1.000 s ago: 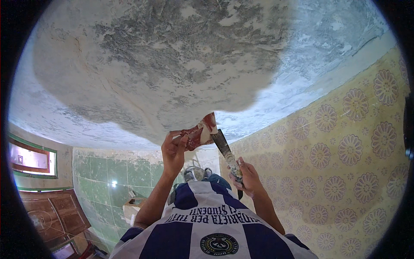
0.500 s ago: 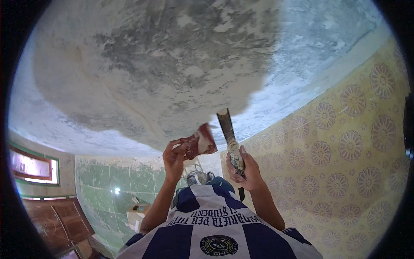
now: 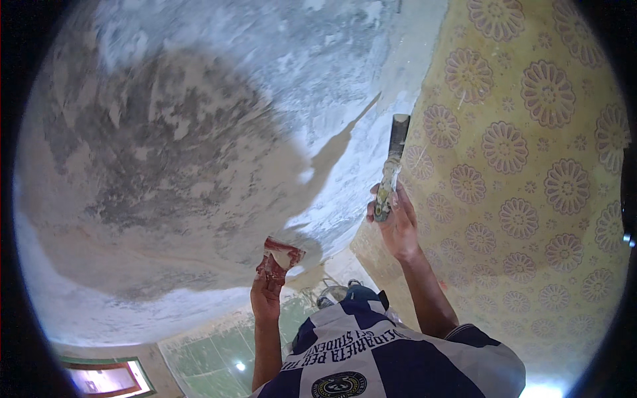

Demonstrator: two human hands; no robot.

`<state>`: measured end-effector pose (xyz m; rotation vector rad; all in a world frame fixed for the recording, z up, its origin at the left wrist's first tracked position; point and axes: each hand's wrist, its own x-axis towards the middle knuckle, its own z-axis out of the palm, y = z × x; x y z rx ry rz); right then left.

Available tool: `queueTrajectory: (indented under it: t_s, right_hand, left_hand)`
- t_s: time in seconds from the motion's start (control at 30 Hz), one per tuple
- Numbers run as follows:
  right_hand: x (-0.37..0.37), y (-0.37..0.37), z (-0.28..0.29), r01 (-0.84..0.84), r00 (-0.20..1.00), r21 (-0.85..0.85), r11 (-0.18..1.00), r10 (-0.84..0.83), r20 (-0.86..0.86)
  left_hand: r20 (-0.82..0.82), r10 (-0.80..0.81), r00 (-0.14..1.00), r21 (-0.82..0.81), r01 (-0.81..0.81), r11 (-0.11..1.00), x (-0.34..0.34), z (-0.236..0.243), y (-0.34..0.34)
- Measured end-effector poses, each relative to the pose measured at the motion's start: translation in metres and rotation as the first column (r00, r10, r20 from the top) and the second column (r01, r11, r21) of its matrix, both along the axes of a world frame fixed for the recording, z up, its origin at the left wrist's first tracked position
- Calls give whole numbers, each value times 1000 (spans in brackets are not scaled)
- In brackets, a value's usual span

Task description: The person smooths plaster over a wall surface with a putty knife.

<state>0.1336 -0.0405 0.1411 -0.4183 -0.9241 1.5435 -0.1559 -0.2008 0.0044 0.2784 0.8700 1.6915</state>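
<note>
A dark red putty spreader (image 3: pixel 271 262) with pale filler on its face is pinched in my left hand (image 3: pixel 266 302), low in front of the plastered surface (image 3: pixel 199 166). My right hand (image 3: pixel 400 229) is raised to the right, its fingers closed around the plaster-crusted handle of a putty knife (image 3: pixel 399 136). The knife's narrow dark blade points up, near the corner where the grey-white plaster meets the patterned wall. The two tools are well apart. Whether the blade touches either surface, I cannot tell.
A yellow wall (image 3: pixel 524 179) with purplish flower patterns rises on the right. A large shadow covers part of the plaster. Green tiles (image 3: pixel 212 358) and a brown-framed window (image 3: pixel 109 379) are at the lower left. My shoes (image 3: pixel 332 292) show beyond my striped shirt.
My right hand has lifted the putty knife up and to the right, away from the spreader. My left hand has dropped lower. The view has turned towards the patterned wall.
</note>
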Motion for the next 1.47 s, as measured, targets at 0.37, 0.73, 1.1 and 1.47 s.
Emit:
queueTrajectory:
  t_s: [0.37,0.73,1.1,1.47]
  right_hand:
    - [31,74,-14,383,832,237,893,-445,331]
    - [37,136,-5,493,570,510,705,-705,423]
    - [23,132,-46,392,629,577,717,-666,401]
    - [40,155,-62,487,598,529,695,-707,378]
  left_hand:
    - [-33,18,999,-94,-21,995,47,20,46]
    - [-83,136,987,-145,-147,979,93,38,73]
    - [-94,257,962,-149,-269,952,102,40,75]
    - [-90,217,972,-134,-228,964,108,37,78]
